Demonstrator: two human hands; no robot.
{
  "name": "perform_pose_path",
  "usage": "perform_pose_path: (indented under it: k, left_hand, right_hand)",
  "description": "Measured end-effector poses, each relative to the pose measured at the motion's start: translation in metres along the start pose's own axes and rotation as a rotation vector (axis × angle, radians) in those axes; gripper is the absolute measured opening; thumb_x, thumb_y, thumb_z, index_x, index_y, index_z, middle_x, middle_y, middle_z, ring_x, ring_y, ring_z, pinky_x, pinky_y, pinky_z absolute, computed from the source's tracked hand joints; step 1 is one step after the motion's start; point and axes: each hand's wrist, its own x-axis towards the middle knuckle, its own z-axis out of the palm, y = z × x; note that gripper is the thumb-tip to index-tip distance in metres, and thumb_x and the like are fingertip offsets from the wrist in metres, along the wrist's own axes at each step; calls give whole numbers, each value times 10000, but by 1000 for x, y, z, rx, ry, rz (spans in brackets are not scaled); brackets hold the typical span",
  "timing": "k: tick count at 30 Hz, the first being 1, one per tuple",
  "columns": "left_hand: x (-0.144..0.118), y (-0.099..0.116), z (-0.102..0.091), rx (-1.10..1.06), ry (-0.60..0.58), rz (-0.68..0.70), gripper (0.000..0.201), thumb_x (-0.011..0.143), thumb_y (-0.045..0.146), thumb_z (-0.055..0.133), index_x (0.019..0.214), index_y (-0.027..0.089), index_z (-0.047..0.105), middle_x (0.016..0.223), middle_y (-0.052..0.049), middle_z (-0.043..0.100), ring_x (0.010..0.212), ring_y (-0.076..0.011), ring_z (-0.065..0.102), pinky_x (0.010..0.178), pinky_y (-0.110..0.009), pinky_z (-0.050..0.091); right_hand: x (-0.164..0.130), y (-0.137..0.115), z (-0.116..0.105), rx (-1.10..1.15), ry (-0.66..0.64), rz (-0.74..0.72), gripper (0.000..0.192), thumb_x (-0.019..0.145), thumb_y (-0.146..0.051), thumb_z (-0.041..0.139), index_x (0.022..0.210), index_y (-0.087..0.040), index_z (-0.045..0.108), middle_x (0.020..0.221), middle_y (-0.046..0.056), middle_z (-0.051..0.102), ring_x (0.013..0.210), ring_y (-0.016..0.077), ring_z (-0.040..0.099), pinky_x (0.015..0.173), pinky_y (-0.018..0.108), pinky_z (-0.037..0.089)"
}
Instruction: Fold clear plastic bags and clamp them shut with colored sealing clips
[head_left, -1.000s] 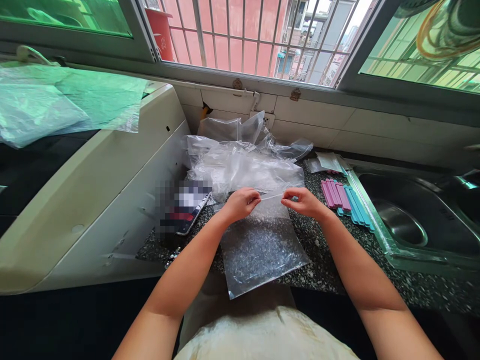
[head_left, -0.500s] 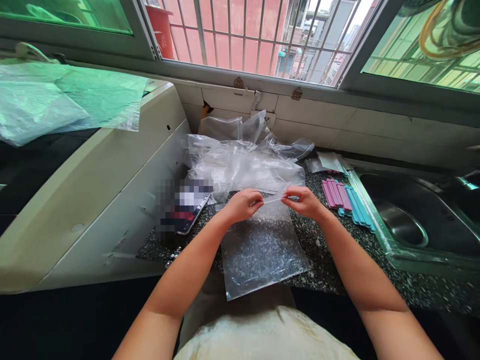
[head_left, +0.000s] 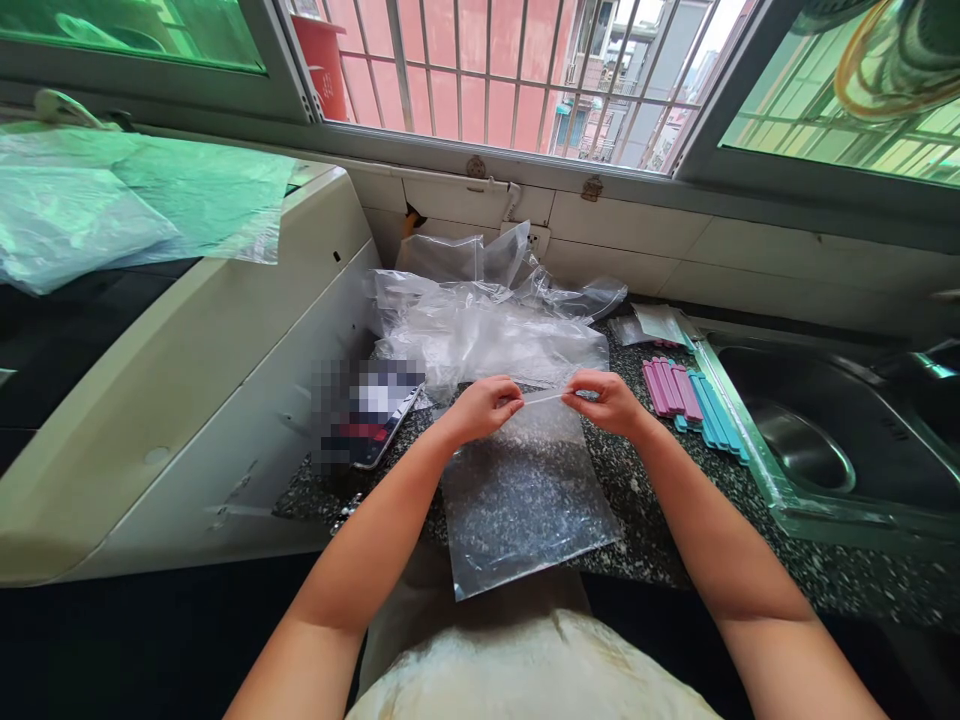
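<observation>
A clear plastic bag (head_left: pixel 529 500) lies flat on the speckled stone counter (head_left: pixel 637 500), its lower edge reaching past the counter's front. My left hand (head_left: pixel 491 405) pinches the bag's top edge at the left. At the right end of that edge, my right hand (head_left: pixel 604 400) pinches it between thumb and fingers. Between the hands the edge is drawn into a narrow white strip. Just behind them rises a heap of crumpled clear plastic bags (head_left: pixel 487 330).
Left of the bag lies a phone (head_left: pixel 386 435), partly blurred out. Pink clips (head_left: pixel 671 388) and blue clips (head_left: pixel 716 415) are stacked beside the metal sink (head_left: pixel 810 450). A pale appliance (head_left: pixel 247 380) stands at left with plastic sheets (head_left: pixel 150 200) on top. Behind is a barred window (head_left: pixel 487 75).
Almost nothing differs. My left hand has shifted very slightly to the left along the bag's edge; my right hand keeps its place.
</observation>
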Motion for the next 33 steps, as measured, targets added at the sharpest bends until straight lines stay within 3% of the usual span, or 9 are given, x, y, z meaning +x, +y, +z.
perform_pose_path:
  k: [12,18,27,33]
  left_hand:
    - [-2,4,2,171,22,90,91,781,132,525,718,144,589,702,-21,555,664,-123,509,620,-228,399]
    - [-2,4,4,201,21,115,95,789,137,523,726,149,593,711,-25,566,688,-129,523,644,-233,410]
    - [-4,7,1,130,24,-6,84,768,214,576,795,152,626,773,-27,586,708,-132,547,667,-248,431]
    - [-3,5,-1,82,2,-43,114,782,196,547,730,147,636,756,-27,583,683,-123,536,652,-246,417]
  right_hand:
    - [-2,1,6,-37,-10,-3,127,745,-293,618,738,-170,588,709,38,621,673,151,555,647,279,428]
    - [-1,0,12,-38,-37,-66,154,787,-233,554,642,-180,548,633,22,587,623,132,519,610,260,408]
    - [-1,-1,10,-30,-34,-89,160,791,-223,549,637,-179,542,632,21,580,625,134,514,612,266,401]
    - [-1,-1,9,-34,-32,-95,172,794,-228,547,629,-181,539,620,19,571,620,133,506,606,266,396]
